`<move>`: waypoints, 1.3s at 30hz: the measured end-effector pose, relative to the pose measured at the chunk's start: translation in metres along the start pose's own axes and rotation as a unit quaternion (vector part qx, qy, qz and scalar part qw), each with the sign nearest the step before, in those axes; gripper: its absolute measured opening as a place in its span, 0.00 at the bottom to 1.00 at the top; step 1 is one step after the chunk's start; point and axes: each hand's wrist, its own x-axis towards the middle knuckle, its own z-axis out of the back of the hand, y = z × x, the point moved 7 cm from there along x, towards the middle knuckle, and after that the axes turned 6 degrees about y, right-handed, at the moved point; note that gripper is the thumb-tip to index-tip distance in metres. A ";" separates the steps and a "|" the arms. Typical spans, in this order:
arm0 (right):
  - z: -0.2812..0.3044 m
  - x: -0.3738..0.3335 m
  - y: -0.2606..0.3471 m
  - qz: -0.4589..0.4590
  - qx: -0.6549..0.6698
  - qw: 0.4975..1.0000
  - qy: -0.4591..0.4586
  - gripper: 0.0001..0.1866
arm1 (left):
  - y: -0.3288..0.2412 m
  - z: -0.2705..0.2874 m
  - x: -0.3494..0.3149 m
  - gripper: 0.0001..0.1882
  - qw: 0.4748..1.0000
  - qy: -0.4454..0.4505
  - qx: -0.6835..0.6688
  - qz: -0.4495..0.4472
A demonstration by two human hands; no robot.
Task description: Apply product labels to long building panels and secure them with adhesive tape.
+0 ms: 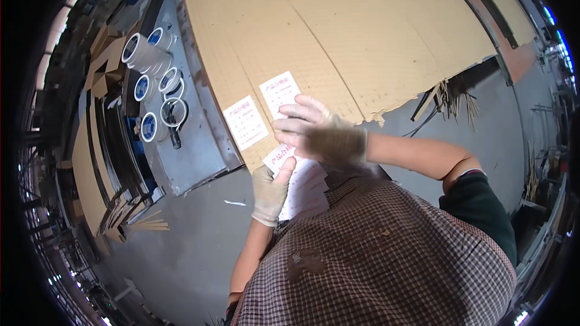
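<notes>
Both my hands wear thin, pale, cut-finger-style gloves. My left hand (270,196) grips a fanned stack of white printed paper labels (307,187) with red print, its thumb on top. Just above the stack, my right hand (329,136) reaches across with fingers stretched out, slightly blurred. Its fingertips overlap the lower edge of a white paper label (278,89) lying on the cardboard sheet (260,24). Left of that rests a second paper label (246,123), near the sheet's corner. The underside of my right fingers is hidden.
Several rolls of tape (144,87) stand on a grey metal surface (193,145) at the left. Black strips and cardboard pieces (90,175) lie farther left. Torn cardboard edges and thin strips (450,99) hang at the right. A white scrap (235,203) lies on the grey floor.
</notes>
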 end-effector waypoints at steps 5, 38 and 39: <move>0.028 -0.030 -0.027 0.033 0.157 0.971 -0.175 0.12 | -0.012 -0.020 0.000 0.16 0.998 0.052 -0.028 0.011; 0.182 -0.557 -0.591 -0.708 -0.109 0.694 -0.072 0.32 | 0.067 0.149 0.016 0.19 0.973 -0.176 -0.097 0.111; 0.184 -0.584 -0.599 -0.720 -0.061 0.688 -0.070 0.35 | 0.049 0.139 0.024 0.17 0.976 -0.176 -0.068 0.107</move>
